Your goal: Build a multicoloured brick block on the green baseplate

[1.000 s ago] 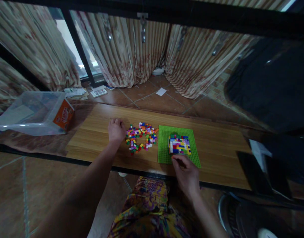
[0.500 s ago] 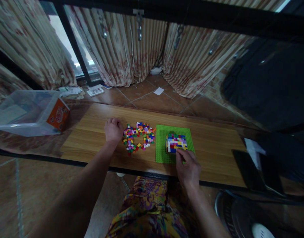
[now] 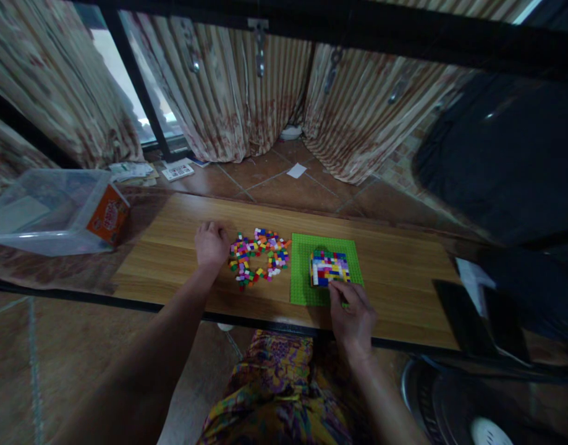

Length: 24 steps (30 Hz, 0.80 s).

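Observation:
A block of many-coloured toy bricks is built up on a green studded baseplate on the wooden table. My right hand is at the near edge of the built bricks, with thumb and forefinger pinched together. Whatever lies between those fingertips is too small to make out. Left of the baseplate, loose small bricks lie spread in a rough ring. Beside their left edge my left hand rests on the table, its fingers curled in and their tips hidden.
On the left stands a clear plastic bin with an orange label. A dark flat object lies at the table's right end. Papers are on the floor by the curtains. A metal bar crosses overhead.

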Available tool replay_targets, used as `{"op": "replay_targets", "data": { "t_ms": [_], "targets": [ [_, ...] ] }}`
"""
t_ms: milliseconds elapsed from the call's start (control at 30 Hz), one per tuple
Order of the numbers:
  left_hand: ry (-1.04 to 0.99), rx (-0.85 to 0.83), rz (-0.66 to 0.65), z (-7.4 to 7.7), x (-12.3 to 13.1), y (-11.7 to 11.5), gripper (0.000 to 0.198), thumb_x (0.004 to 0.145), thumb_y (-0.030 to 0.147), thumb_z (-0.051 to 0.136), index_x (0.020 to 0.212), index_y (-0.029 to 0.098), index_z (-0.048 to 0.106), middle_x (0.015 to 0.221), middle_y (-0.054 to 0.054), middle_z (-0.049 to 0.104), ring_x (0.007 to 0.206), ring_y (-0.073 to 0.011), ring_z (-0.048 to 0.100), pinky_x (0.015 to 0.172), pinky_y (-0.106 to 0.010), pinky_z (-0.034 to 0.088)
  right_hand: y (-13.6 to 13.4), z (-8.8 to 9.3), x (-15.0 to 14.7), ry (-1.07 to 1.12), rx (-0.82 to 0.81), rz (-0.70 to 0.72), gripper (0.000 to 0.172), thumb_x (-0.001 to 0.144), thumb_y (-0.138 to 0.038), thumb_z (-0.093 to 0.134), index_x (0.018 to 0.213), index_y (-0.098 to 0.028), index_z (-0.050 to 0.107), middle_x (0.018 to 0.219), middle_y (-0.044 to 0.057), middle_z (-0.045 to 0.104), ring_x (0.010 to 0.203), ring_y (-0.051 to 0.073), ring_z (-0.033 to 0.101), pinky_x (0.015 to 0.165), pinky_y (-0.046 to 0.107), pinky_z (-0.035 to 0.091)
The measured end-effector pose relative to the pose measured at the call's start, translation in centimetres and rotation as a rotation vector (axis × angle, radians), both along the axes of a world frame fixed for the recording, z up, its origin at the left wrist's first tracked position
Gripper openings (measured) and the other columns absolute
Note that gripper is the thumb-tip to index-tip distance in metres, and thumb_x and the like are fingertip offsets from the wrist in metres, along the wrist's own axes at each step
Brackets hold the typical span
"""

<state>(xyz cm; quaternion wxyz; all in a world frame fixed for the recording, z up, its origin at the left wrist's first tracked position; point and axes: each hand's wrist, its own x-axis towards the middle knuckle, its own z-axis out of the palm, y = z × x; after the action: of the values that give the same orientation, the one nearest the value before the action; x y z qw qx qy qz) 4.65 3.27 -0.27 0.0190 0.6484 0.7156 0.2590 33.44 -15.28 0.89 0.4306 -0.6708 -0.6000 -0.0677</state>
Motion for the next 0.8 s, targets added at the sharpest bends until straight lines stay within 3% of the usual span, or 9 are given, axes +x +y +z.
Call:
{"op": "replay_targets", "data": {
  "t_ms": [400,800],
  "targets": [
    [0.006,0.01,-0.008,-0.4,-0.1,0.2,0.028,0.085,0.018,0.041,0.093,0.016,0.068,0.099,-0.014,0.065,0.1,-0.0291,0.058,0.091,-0.041,0.044,-0.9,-0.6,0.0,-0.028,-0.047,-0.011,0.021,0.094,-0.027,0.057,0.1,-0.019,0.075,0.088,0.007,0.071,0.078,0.015,0.067,0.074,0.027,0.055],
    [0.004,0.013,0.0,-0.5,-0.3,0.0,0.026,0.085,0.018,0.042,0.091,0.017,0.068,0.099,-0.013,0.066,0.099,-0.0279,0.059,0.089,-0.039,0.045,-0.8,-2.1,0.1,-0.027,0.007,0.029,0.019,0.093,-0.024,0.058,0.1,-0.017,0.074,0.089,0.007,0.073,0.08,0.015,0.069,0.079,0.028,0.055]
  ]
}}
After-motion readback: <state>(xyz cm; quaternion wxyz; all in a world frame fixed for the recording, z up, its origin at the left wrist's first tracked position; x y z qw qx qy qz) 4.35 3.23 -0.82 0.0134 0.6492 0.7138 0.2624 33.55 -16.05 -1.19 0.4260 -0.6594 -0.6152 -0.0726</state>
